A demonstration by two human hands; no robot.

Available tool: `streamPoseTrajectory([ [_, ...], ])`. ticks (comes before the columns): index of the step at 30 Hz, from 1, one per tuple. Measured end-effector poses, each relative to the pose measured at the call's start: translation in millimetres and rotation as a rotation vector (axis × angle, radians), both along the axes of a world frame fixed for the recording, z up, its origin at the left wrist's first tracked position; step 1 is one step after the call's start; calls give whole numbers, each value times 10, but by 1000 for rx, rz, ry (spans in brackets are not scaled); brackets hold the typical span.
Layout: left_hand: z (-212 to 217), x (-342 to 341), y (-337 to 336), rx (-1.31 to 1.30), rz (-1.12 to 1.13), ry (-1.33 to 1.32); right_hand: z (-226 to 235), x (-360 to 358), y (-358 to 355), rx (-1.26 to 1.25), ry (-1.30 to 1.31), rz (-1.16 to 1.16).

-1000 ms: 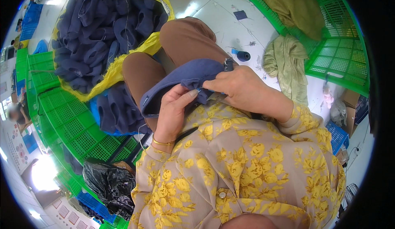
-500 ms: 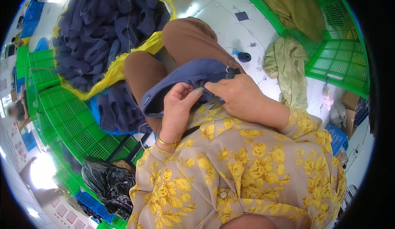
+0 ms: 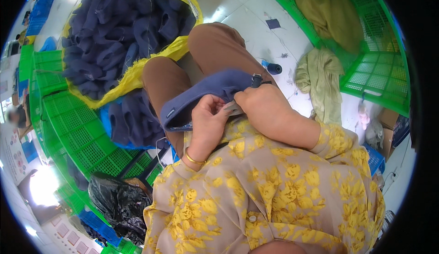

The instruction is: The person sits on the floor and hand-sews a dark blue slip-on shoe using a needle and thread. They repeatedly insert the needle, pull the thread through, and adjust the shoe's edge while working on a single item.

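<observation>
A curved, padded navy-blue fabric piece (image 3: 201,92) with a small label near its left end lies across my lap. My left hand (image 3: 208,121), with a gold bangle at the wrist, is closed, thumb and fingertips pinching the near edge of the piece. Beside it my right hand (image 3: 267,110) is closed on the right part of the same piece, its fingers curled and partly hidden. A small pale grey, pointed object (image 3: 233,108) shows between the hands; its kind is unclear. Just above the right knuckles a small dark clip-like thing (image 3: 257,79) sticks out.
A large yellow sack (image 3: 187,44) full of similar navy pieces (image 3: 123,34) stands ahead to the left, with more in a blue bag below. Green crates (image 3: 82,126) line the left. On the right are a green basket (image 3: 375,76), olive cloth (image 3: 320,85) and a dark thread spool (image 3: 274,68).
Both hands have moved slightly right and down in the picture with the fabric piece. The bunched fold at my fingertips has flattened, and the pale pointed object shows more.
</observation>
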State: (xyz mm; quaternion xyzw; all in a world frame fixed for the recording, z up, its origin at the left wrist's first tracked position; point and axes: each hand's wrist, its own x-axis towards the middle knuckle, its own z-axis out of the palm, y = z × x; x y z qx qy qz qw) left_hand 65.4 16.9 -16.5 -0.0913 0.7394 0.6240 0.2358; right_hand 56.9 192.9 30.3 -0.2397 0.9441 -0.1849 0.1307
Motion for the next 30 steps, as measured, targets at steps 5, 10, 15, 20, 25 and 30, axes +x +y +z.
streamPoseTrajectory([
  [5, -52, 3, -27, -6, -19, 36, -38, -18, -54, 21, 37, -11],
  [10, 92, -89, -50, 174, 58, -90, -43, -118, 93, -108, -56, -42],
  [15, 160, -139, -128, 289, 27, -193, -140, -212, 303, -361, -140, -56],
  [20, 213, -162, -97, 380, 27, -259, -187, -291, 375, -479, -190, -15],
  [25, 202, -191, -95, 452, 34, -344, -206, -313, 383, -533, -230, -19],
  [30, 195, -179, -90, 460, 49, -336, -181, -306, 323, -472, -260, -34],
])
